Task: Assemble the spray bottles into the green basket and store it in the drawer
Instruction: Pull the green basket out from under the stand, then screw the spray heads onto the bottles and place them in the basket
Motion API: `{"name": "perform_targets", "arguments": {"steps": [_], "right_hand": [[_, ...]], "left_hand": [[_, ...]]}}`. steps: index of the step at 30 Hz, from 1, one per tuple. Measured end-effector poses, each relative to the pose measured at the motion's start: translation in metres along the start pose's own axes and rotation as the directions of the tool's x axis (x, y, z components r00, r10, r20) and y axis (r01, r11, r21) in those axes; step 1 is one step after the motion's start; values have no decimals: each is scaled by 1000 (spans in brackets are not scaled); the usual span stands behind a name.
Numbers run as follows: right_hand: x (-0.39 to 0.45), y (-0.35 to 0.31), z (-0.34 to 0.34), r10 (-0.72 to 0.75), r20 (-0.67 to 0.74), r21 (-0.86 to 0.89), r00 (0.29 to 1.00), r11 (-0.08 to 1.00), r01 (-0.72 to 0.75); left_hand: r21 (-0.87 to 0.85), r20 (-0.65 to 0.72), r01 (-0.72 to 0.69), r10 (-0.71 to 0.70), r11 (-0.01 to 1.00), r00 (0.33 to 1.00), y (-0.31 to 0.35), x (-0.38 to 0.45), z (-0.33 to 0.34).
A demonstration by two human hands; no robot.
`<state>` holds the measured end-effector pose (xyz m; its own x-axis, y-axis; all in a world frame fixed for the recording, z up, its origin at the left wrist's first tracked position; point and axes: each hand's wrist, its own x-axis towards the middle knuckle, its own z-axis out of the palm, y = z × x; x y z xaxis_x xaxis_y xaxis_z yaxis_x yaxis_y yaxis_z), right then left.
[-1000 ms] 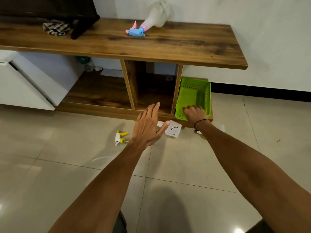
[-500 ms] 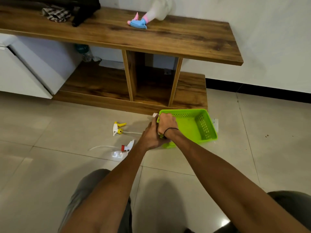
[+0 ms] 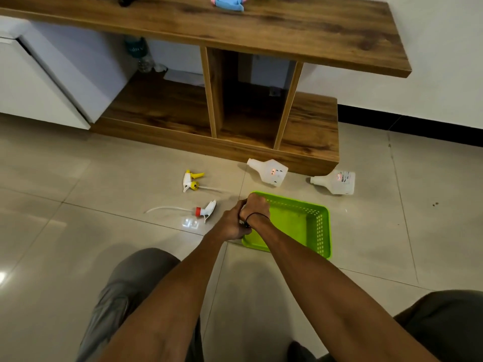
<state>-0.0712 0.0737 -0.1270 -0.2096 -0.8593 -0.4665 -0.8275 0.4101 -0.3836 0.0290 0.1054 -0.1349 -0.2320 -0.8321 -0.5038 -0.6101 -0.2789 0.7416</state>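
Note:
The green basket [image 3: 300, 220] lies on the floor tiles in front of me. My right hand [image 3: 254, 208] and my left hand [image 3: 232, 222] both grip its near left rim. Two white bottle bodies without heads lie on their sides beyond the basket: one [image 3: 269, 171] at the cabinet's base, the other [image 3: 335, 181] further right. Left of the basket lie two spray heads with tubes, a yellow one [image 3: 190, 180] and a red one [image 3: 205, 210]. A pink and blue spray bottle [image 3: 230, 1] rests on the cabinet top.
A low wooden cabinet [image 3: 308, 152] with open compartments stands just behind the bottles. A white unit [image 3: 31, 82] is at the far left. A plastic water bottle [image 3: 139, 54] stands behind the lower shelf. My knees show at the bottom.
The basket came off the cabinet's lower shelf and down onto the floor, closer to me. My left hand joined the right on its rim. The two white bottles are now uncovered.

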Motion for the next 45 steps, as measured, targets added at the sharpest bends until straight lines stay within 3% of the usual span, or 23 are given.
{"name": "perform_targets", "arguments": {"steps": [7,11,15,19,23,29,31,34,36,39,42,45], "right_hand": [[13,-5,-9,-40,60,15,997,999,40],[26,-12,-24,-185,-89,-110,979,978,175],[40,-25,-23,-354,-35,-236,935,912,337],[54,-35,-3,-422,75,-415,904,811,413],[62,-47,15,-417,133,-469,899,773,427],[71,-60,4,-460,109,-416,881,784,461],[70,-66,-6,-503,98,-429,859,757,492],[69,-65,-25,-553,90,-447,828,721,530],[64,-63,-36,-577,75,-428,813,718,549],[58,-47,-48,-596,39,-407,802,723,558],[50,-22,-55,-575,-29,-329,817,778,536],[42,1,-59,-574,-71,-223,816,806,548]], "left_hand": [[77,-24,42,-40,996,999,-13,0,-14],[39,-70,103,-100,994,992,-14,5,-25],[20,-150,145,-141,989,979,-18,9,-35],[1,-210,180,-176,984,962,-30,14,-41],[-104,-269,209,-230,972,935,-46,17,-45],[-268,-322,203,-287,942,902,-51,30,-48],[-440,-305,199,-354,876,884,-49,33,-54],[-730,-268,128,-454,671,850,-35,39,-60],[-827,-283,69,-521,557,805,-29,42,-70],[-920,-218,20,-552,392,805,-28,46,-79],[-953,-155,29,-567,302,809,-33,45,-82],[-936,-44,148,-522,320,852,-34,44,-80]]}}
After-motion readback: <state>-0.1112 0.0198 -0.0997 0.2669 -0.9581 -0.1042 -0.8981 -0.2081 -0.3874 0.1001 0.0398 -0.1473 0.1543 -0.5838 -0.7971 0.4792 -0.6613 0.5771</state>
